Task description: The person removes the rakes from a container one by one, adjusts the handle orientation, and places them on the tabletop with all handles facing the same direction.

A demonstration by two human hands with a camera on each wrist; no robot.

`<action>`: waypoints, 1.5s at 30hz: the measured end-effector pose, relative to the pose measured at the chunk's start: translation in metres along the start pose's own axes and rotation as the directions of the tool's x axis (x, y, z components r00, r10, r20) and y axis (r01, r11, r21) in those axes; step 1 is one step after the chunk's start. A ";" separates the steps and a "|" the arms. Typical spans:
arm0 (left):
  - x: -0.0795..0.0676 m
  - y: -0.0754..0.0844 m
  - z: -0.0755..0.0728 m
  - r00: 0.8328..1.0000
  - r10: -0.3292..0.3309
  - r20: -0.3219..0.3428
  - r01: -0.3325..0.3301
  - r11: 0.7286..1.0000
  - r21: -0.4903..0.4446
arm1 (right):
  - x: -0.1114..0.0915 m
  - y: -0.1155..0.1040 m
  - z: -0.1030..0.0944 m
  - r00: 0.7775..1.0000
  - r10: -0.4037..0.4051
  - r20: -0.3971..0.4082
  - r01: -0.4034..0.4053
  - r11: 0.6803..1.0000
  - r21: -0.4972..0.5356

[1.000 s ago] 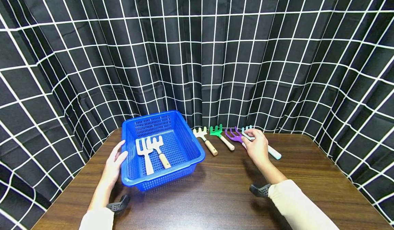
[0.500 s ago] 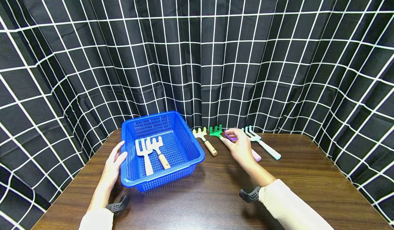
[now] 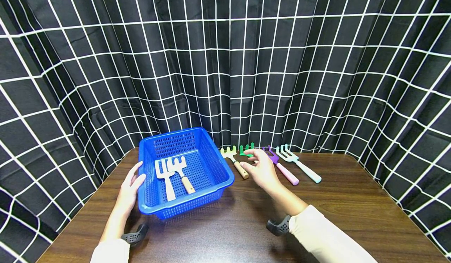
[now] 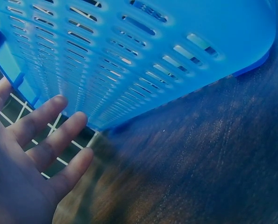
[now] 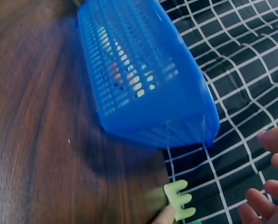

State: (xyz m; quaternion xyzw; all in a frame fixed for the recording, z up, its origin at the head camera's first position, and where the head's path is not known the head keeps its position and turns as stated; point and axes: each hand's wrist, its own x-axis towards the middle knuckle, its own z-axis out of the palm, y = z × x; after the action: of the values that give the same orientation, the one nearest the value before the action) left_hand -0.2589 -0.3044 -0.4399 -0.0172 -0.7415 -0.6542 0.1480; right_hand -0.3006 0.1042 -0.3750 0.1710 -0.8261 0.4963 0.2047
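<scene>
My left hand (image 3: pixel 127 190) rests at the left rim of a blue plastic basket (image 3: pixel 190 207). In the left wrist view, its fingers (image 4: pixel 54 147) spread loosely beside the slotted wall. Two small garden hand rakes lie inside: an all-pale one (image 3: pixel 170 186) and one with a wooden handle (image 3: pixel 188 184). My right hand (image 3: pixel 264 173) hovers over a green hand rake (image 3: pixel 246 153), fingers apart and holding nothing; it hides the handle. Just left of it lies a yellow-green hand rake (image 3: pixel 241 170), whose tines (image 5: pixel 178 200) show in the right wrist view.
A purple hand rake with a pink handle (image 3: pixel 288 174) and a mint hand rake (image 3: pixel 308 172) lie to the right on the brown wooden table (image 3: pixel 345 188). A black curtain with white grid lines (image 3: pixel 267 79) hangs close behind.
My right hand has moved left, from over the purple and mint rakes, past the purple one, to over the green rake. My left hand and the basket have stayed in place.
</scene>
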 end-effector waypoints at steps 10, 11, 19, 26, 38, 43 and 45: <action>0.000 -0.002 -0.001 0.999 0.045 0.019 -0.044 0.998 -0.049 | -0.003 -0.011 0.013 1.000 0.006 0.030 -0.006 1.000 0.017; 0.000 -0.002 -0.001 0.999 0.046 0.021 -0.045 0.998 -0.052 | -0.003 -0.011 0.014 0.999 0.013 0.032 -0.013 1.000 0.009; 0.000 -0.005 -0.002 1.000 0.028 0.013 -0.028 0.999 -0.028 | -0.005 -0.017 0.024 0.998 0.004 0.067 -0.008 0.998 0.065; 0.000 -0.002 -0.001 1.000 0.018 0.009 -0.018 1.000 -0.015 | -0.006 -0.023 0.032 0.996 -0.054 0.071 0.043 0.989 0.139; 0.000 -0.004 -0.002 0.999 0.038 0.013 -0.037 0.998 -0.041 | -0.011 -0.039 0.048 0.989 -0.102 0.104 0.076 0.969 0.234; 0.000 -0.004 -0.002 0.999 0.035 -0.001 -0.035 0.999 0.010 | -0.011 -0.043 0.056 0.988 -0.095 0.125 0.069 0.977 0.200; -0.001 -0.004 -0.002 0.999 0.035 -0.005 -0.035 0.999 0.027 | -0.011 -0.046 0.059 0.986 -0.095 0.140 0.068 0.981 0.183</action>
State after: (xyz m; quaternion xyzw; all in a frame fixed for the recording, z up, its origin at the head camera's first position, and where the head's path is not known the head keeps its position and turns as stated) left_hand -0.2588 -0.3064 -0.4435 -0.0265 -0.7494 -0.6415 0.1616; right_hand -0.2784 0.0323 -0.3709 0.2587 -0.7840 0.5449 0.1468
